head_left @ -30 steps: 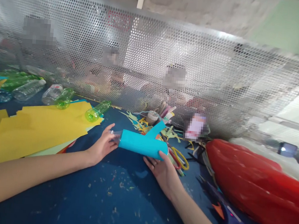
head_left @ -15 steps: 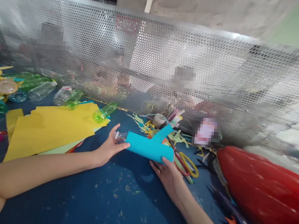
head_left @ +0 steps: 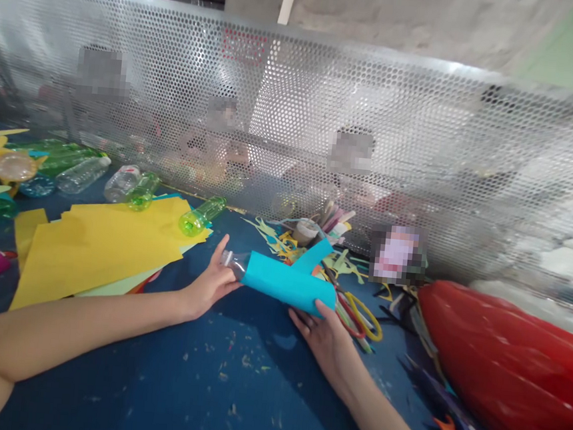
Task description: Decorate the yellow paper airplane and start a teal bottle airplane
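Note:
A clear plastic bottle (head_left: 239, 264) wrapped in blue paper (head_left: 280, 281) lies nearly level between my hands, its neck toward the left. My left hand (head_left: 210, 282) is closed around the neck end, with the index finger raised. My right hand (head_left: 319, 328) grips the other end, thumb on the front and the other fingers underneath. A blue paper strip (head_left: 313, 255) sticks up at a slant behind the wrapped part; whether it is attached I cannot tell.
Yellow paper sheets (head_left: 98, 245) and a green bottle (head_left: 201, 216) lie left. Beyond are paper scraps (head_left: 274, 236), and scissors with yellow handles (head_left: 365, 315). A red plastic bag (head_left: 504, 361) bulks at right. A perforated metal screen (head_left: 286, 108) runs along the back, people behind it.
The thumb of my left hand has shifted from the paper's edge down to the bottle's neck. The wrapped bottle has moved very slightly right; my right hand keeps its grip.

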### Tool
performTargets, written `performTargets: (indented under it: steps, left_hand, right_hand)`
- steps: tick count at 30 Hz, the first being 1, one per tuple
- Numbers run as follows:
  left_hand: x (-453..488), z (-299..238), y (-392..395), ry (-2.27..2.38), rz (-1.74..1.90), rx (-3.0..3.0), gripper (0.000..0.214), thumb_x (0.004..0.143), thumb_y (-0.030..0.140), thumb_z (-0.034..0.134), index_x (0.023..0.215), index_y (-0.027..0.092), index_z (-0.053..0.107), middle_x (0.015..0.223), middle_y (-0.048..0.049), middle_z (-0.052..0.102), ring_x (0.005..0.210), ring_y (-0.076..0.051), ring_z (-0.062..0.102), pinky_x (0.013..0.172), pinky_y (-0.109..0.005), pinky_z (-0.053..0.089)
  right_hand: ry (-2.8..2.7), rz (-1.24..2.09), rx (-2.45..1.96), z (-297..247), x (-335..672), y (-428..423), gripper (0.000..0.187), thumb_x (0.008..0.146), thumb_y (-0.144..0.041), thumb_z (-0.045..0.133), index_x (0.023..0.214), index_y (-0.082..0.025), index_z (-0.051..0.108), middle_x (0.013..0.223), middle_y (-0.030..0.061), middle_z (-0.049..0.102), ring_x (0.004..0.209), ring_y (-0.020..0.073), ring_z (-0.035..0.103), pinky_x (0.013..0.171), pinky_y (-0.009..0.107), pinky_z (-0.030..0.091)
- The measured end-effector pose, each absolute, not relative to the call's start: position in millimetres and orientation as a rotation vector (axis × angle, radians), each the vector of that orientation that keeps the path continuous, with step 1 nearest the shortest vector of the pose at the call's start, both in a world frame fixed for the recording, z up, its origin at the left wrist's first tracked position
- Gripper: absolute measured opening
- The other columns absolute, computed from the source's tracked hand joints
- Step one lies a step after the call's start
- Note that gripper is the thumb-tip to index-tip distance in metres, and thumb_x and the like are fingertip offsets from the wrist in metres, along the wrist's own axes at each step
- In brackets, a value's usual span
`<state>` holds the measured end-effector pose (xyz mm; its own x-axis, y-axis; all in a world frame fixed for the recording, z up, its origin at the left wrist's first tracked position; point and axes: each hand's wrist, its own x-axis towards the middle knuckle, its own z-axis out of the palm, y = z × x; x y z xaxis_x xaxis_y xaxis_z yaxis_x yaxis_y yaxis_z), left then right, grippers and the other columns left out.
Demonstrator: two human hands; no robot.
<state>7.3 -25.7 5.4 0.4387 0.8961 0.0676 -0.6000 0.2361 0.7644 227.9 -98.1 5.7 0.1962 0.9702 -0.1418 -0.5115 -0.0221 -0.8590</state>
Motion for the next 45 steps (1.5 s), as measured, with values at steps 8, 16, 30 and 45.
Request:
performTargets:
  steps: [8, 16, 30, 45]
  left_hand:
    - [5.8, 10.7, -22.0, 0.410, 0.901, 0.895, 0.049, 0.083, 0.040, 0.060, 0.123, 0.013, 0.049, 0.103, -0.0134, 0.068, 0.106, -0.025, 0.060, 0.104, -0.040, 0.035]
    - [4.7, 9.5, -21.1, 0.490, 0.835, 0.853, 0.055, 0.079, 0.046, 0.063, 0.123, 0.017, 0.046, 0.123, -0.0160, 0.056, 0.113, -0.030, 0.055, 0.098, -0.048, 0.041]
    - [3.4, 18.2, -25.3, 0.604, 0.888, 0.826, 0.060, 0.077, 0.042, 0.068, 0.128, 0.026, 0.041, 0.122, -0.0117, 0.056, 0.105, -0.028, 0.057, 0.088, -0.045, 0.049]
    - [5.3, 22.2, -28.1, 0.593, 0.941, 0.759, 0.057, 0.077, 0.030, 0.064, 0.128, 0.026, 0.041, 0.112, -0.0100, 0.060, 0.100, -0.029, 0.058, 0.085, -0.046, 0.048]
  right_hand:
    - [-0.865, 0.864, -1.094, 3.4, 222.6, -104.1, 0.058, 0.066, -0.035, 0.074, 0.115, -0.030, 0.044, 0.117, 0.0021, 0.059, 0.105, 0.0212, 0.058, 0.092, 0.043, 0.048]
    - [-1.792, 0.221, -1.145, -2.6, 207.4, -123.2, 0.051, 0.074, -0.021, 0.069, 0.111, -0.027, 0.035, 0.132, 0.0119, 0.045, 0.122, 0.0254, 0.047, 0.094, 0.043, 0.044]
    - [-1.899, 0.576, -1.117, 8.1, 197.0, -139.3, 0.039, 0.087, -0.021, 0.053, 0.123, -0.030, 0.041, 0.137, 0.0099, 0.041, 0.117, 0.0220, 0.051, 0.078, 0.029, 0.055]
    - [-2.039, 0.441, -1.223, 8.7, 196.9, -139.9, 0.044, 0.086, -0.020, 0.051, 0.127, -0.032, 0.042, 0.141, 0.0081, 0.034, 0.122, 0.0232, 0.046, 0.082, 0.032, 0.054]
